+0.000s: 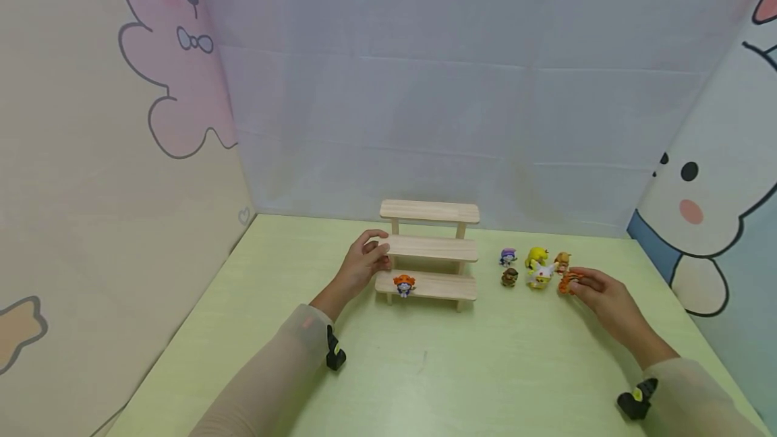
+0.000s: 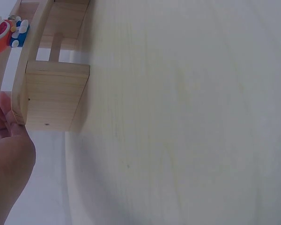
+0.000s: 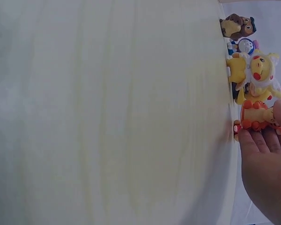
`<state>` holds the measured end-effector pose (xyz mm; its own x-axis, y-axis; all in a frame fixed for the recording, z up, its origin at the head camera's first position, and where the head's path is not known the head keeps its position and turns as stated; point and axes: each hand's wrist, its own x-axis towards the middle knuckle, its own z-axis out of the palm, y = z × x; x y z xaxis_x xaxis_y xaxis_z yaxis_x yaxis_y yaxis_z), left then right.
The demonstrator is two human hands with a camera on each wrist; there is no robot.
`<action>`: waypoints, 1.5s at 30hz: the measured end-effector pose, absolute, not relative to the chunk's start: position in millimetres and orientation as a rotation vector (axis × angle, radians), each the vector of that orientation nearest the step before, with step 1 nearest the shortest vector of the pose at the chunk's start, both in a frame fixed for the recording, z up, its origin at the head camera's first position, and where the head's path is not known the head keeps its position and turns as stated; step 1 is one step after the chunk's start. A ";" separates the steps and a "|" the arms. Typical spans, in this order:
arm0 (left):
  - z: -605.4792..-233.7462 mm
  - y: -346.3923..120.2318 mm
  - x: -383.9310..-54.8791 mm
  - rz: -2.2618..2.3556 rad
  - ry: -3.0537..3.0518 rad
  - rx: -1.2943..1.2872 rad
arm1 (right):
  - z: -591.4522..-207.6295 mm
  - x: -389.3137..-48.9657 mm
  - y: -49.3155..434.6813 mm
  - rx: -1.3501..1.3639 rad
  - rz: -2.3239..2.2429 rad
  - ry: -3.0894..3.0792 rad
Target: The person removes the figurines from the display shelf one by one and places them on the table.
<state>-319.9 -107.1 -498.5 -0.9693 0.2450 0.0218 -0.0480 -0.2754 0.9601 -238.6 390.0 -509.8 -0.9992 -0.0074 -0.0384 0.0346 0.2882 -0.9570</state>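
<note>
A three-tier wooden display shelf stands on the table, and my left hand grips the left end of its middle tier. On the lowest tier, toward the left, is a small figurine with an orange top; the left wrist view shows its blue and white body. At the right, my right hand pinches an orange tiger figurine between thumb and fingers. In the right wrist view the tiger lies sideways across the picture, beside a yellow figurine in a white hood.
Left of the tiger are a white-and-yellow figurine, a yellow one, a brown owl and a purple-hatted figurine. An orange-brown figurine stands just behind the tiger. A cloth wall rises behind the pale green table.
</note>
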 end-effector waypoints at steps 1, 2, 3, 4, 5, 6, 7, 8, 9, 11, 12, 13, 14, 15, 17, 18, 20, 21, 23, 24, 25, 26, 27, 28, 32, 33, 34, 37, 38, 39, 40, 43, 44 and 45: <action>-498.1 -107.1 -319.6 2.358 1.766 0.246 | -510.2 -239.4 390.9 0.030 -1.884 2.458; -497.8 -107.1 -319.4 2.357 1.766 0.248 | -510.6 -240.2 391.8 0.028 -1.902 2.432; -497.6 -107.2 -319.3 2.356 1.767 0.249 | -510.9 -241.1 392.8 0.032 -1.932 2.395; -497.4 -107.4 -319.1 2.354 1.767 0.251 | -511.0 -241.9 393.7 0.031 -1.966 2.351; -497.3 -107.5 -319.1 2.354 1.766 0.251 | -511.2 -242.9 394.6 0.033 -2.000 2.307; -497.1 -107.6 -319.0 2.352 1.767 0.255 | -511.2 -243.7 395.4 0.029 -2.012 2.287; -496.9 -107.6 -319.0 2.349 1.770 0.258 | -511.1 -244.4 395.9 0.033 -2.032 2.262; -496.9 -107.7 -319.1 2.349 1.769 0.259 | -511.0 -245.0 396.4 0.026 -2.044 2.243; -496.8 -107.8 -319.1 2.350 1.768 0.260 | -511.0 -245.6 396.8 0.023 -2.055 2.224; -496.5 -107.8 -319.1 2.352 1.769 0.262 | -511.0 -246.5 397.2 0.015 -2.052 2.215; -496.1 -107.7 -318.8 2.352 1.771 0.264 | -511.1 -246.6 397.1 0.010 -2.053 2.212; -495.9 -107.8 -318.6 2.353 1.770 0.264 | -511.4 -246.9 397.1 0.006 -2.049 2.213; -495.7 -107.9 -318.3 2.355 1.770 0.264 | -511.8 -247.1 397.0 0.003 -2.047 2.214; -495.3 -107.9 -317.9 2.354 1.772 0.265 | -512.2 -247.4 397.1 -0.006 -2.037 2.223; -494.8 -107.7 -317.1 2.351 1.778 0.268 | -512.8 -247.5 396.7 -0.008 -2.039 2.225; -494.6 -107.6 -316.8 2.351 1.780 0.268 | -513.2 -248.0 396.6 -0.003 -2.035 2.229; -494.4 -107.4 -316.5 2.349 1.783 0.267 | -513.9 -248.9 396.5 0.008 -2.021 2.240; -494.3 -107.3 -316.4 2.348 1.784 0.267 | -514.1 -249.3 396.5 0.014 -2.011 2.247; -494.3 -107.3 -316.4 2.348 1.786 0.263 | -515.2 -250.3 396.6 0.027 -1.990 2.262; -494.4 -107.3 -316.7 2.347 1.787 0.263 | -515.8 -250.8 396.8 0.029 -1.979 2.270; -494.7 -107.4 -316.9 2.346 1.789 0.262 | -516.4 -251.3 396.9 0.027 -1.972 2.276; -495.3 -107.4 -317.6 2.345 1.791 0.261 | -517.1 -251.6 397.1 0.018 -1.962 2.283; -495.8 -107.4 -318.2 2.342 1.796 0.260 | -517.7 -251.9 397.4 0.008 -1.954 2.287; -496.4 -107.3 -318.9 2.340 1.800 0.259 | -518.3 -252.1 397.7 -0.004 -1.951 2.288; -498.6 -107.2 -321.6 2.333 1.816 0.252 | -519.3 -252.2 399.3 -0.058 -1.946 2.288; -498.6 -107.2 -321.7 2.332 1.818 0.250 | -519.4 -252.3 399.6 -0.064 -1.948 2.289; -498.7 -107.1 -321.9 2.333 1.817 0.248 | -519.4 -252.2 399.9 -0.071 -1.941 2.299; -498.4 -107.1 -321.8 2.331 1.817 0.242 | -519.6 -251.7 400.4 -0.086 -1.920 2.328; -498.3 -107.2 -321.6 2.331 1.818 0.244 | -519.8 -251.5 400.4 -0.086 -1.916 2.334; -498.2 -107.2 -321.5 2.330 1.819 0.244 | -519.9 -251.1 400.5 -0.086 -1.913 2.338; -498.3 -107.2 -321.5 2.329 1.820 0.244 | -520.0 -250.7 400.5 -0.088 -1.911 2.342; -497.9 -107.1 -321.1 2.325 1.826 0.249 | -519.8 -249.5 400.6 -0.097 -1.910 2.339; -497.9 -107.1 -321.2 2.325 1.825 0.247 | -519.8 -249.2 400.6 -0.094 -1.912 2.337; -497.9 -107.0 -321.4 2.325 1.825 0.249 | -519.4 -249.0 400.6 -0.096 -1.909 2.338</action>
